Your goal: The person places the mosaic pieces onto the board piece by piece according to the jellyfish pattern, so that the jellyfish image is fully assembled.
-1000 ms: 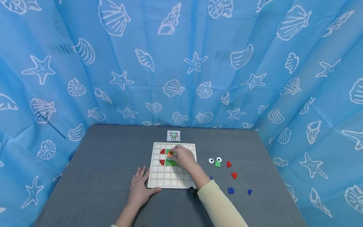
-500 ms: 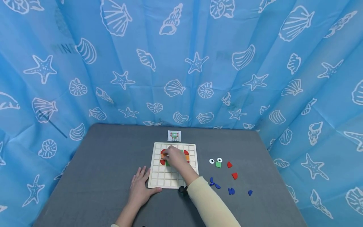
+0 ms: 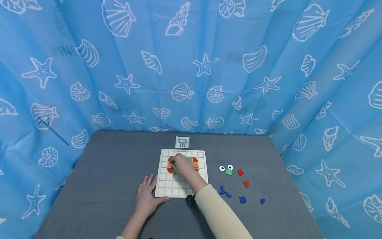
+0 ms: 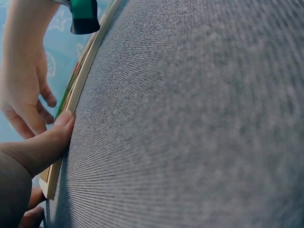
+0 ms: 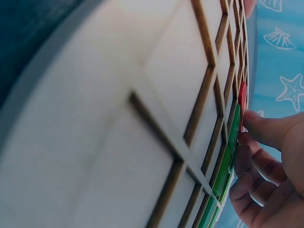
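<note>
Grip: our right hand (image 3: 184, 166) is at the orange tile (image 3: 169, 164), pinching or just touching, we cannot tell | tile: between red tiles (image 3: 170, 170), left part of board (image 3: 167, 192) | left hand (image 3: 146, 199) extended, thumb bracing edge | we should press squarely

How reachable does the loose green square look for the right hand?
Probably yes: the green square lies uncovered on the table, right of the board, though the right hand is at an orange tile.

The grid board (image 3: 168, 191), bearing tiles (image 3: 195, 164), lies on the table (image 3: 104, 166). The card (image 3: 182, 142) lies behind the board; loose pieces (image 3: 228, 172) lie right of it.
</note>
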`<state>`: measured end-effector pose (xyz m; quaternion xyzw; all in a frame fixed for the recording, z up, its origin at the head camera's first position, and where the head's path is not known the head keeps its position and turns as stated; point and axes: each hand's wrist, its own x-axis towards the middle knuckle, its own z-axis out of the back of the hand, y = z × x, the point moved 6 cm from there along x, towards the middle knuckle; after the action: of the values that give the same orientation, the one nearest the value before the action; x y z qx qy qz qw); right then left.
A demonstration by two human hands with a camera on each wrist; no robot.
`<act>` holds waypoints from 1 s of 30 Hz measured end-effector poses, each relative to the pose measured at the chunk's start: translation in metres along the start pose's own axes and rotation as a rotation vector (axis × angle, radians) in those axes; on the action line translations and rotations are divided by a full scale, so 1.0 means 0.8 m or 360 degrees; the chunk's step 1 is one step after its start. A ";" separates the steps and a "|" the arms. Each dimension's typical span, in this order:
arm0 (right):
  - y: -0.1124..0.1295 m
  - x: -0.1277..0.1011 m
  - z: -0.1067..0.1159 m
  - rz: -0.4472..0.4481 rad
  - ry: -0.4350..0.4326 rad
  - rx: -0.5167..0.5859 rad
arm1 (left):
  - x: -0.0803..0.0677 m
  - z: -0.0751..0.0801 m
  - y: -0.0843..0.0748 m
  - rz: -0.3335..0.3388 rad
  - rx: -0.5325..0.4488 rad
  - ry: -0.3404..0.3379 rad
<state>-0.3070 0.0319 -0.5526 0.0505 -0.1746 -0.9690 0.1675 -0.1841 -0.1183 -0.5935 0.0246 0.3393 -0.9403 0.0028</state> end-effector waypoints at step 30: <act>-0.010 -0.072 0.077 0.0068 -0.0321 0.0155 | -0.003 0.000 -0.001 0.0004 -0.0001 -0.0016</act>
<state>-0.2647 0.0783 -0.4956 -0.0429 -0.2386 -0.9557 0.1672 -0.1821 -0.1174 -0.5930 0.0203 0.3396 -0.9403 0.0058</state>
